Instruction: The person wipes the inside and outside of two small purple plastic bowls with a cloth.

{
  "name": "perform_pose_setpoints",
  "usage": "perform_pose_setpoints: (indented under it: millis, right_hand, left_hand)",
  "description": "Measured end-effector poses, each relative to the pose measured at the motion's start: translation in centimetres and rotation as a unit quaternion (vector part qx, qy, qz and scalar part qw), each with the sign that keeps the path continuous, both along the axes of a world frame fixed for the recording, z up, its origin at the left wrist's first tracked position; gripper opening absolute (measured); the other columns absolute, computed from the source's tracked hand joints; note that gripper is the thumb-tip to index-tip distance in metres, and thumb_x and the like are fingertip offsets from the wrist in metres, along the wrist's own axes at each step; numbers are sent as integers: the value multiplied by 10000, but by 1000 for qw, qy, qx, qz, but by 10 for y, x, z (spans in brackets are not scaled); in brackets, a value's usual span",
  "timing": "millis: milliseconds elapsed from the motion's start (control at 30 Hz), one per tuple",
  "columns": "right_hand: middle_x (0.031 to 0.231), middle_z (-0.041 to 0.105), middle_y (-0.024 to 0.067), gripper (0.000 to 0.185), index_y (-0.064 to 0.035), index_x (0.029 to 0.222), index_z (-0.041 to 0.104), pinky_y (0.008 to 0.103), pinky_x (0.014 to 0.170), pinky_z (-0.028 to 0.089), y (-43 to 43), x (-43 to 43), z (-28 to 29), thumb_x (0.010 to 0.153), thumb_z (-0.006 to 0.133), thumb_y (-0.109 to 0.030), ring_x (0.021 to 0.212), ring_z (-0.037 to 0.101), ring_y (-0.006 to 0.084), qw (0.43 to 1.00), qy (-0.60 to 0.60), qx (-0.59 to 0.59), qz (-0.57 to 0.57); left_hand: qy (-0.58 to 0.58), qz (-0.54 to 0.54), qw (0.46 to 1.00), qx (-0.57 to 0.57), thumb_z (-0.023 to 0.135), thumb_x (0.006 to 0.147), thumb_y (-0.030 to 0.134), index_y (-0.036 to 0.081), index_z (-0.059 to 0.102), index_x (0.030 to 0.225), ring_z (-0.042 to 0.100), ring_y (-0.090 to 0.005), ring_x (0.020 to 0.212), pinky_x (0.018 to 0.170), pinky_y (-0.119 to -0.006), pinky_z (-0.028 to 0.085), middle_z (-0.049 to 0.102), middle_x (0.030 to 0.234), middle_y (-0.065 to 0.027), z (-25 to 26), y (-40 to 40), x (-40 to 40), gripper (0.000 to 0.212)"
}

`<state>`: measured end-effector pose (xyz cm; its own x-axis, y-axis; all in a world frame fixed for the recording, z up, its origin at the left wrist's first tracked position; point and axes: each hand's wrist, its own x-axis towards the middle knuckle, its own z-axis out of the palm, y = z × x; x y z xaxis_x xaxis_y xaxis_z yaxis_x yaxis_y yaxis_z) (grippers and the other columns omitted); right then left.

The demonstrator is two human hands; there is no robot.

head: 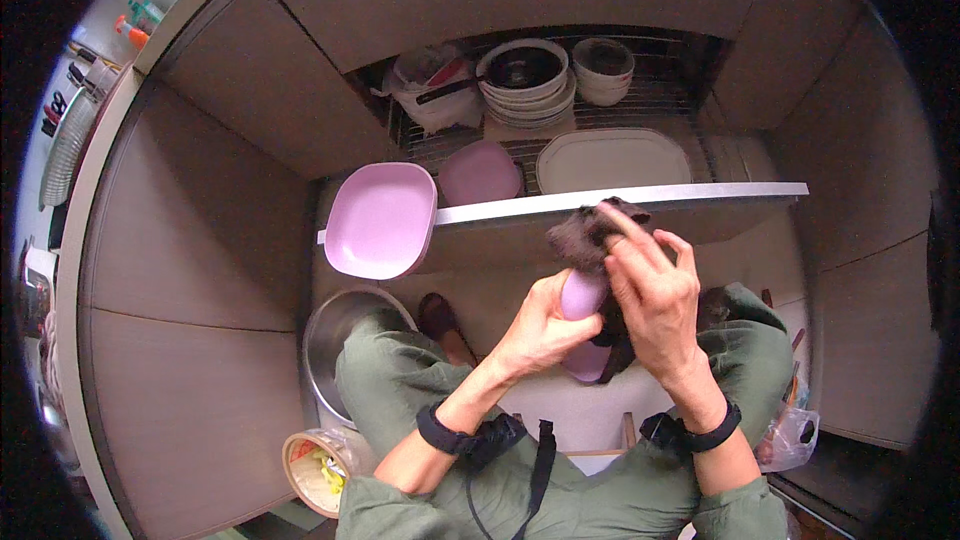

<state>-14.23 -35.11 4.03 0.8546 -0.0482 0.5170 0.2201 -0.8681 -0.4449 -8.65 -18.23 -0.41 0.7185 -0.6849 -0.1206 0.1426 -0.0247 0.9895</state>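
My left hand (551,322) grips a lilac dish (583,294), its thumb across the near side. Much of that dish is hidden by the hands and by a dark brown cloth (574,240), so its full shape cannot be told. My right hand (656,292) holds the cloth against the dish, and its fingers are slightly blurred. Left of the hands, a lilac square plate with rounded corners (381,221) rests on the white front edge (622,197) of a pulled-out drawer. Inside the drawer lie another lilac plate (480,171) and a pale oval platter (613,161).
Stacked bowls (526,86), smaller bowls (604,71) and a white container (435,94) stand on the drawer's wire rack. A steel basin (322,352) and a waste bin (330,469) are at my left leg. A plastic bag (791,439) lies at right. Cabinet fronts (202,217) enclose both sides.
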Motion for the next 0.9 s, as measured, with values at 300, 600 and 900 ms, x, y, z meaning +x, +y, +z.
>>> perform_pose_setpoints:
  millis: [300,600,900]
  right_hand:
    - [1175,715,200,361,-4,1276,660,350,877,516,-23,-3,-7,1067,518,-261,1055,696,286,935,117,331,-54]
    - [1191,686,45,428,12,1359,591,274,936,502,-31,3,-4,1099,471,-305,1050,624,111,785,150,601,9]
    - [1178,697,52,414,-6,1311,631,285,945,499,-52,3,-16,1089,495,-328,1057,629,125,815,122,566,9]
  left_hand:
    - [16,34,996,-84,776,855,112,-38,600,1260,602,-98,1018,922,-282,499,678,1105,-35,20,3,-6,467]
    - [-9,49,991,-126,812,833,82,-20,604,1277,604,-94,1018,917,-283,499,681,1114,-30,37,11,-4,502]
    - [15,0,997,-69,867,735,126,-9,610,1292,615,-132,1084,956,-301,493,679,1175,-54,53,22,11,629]
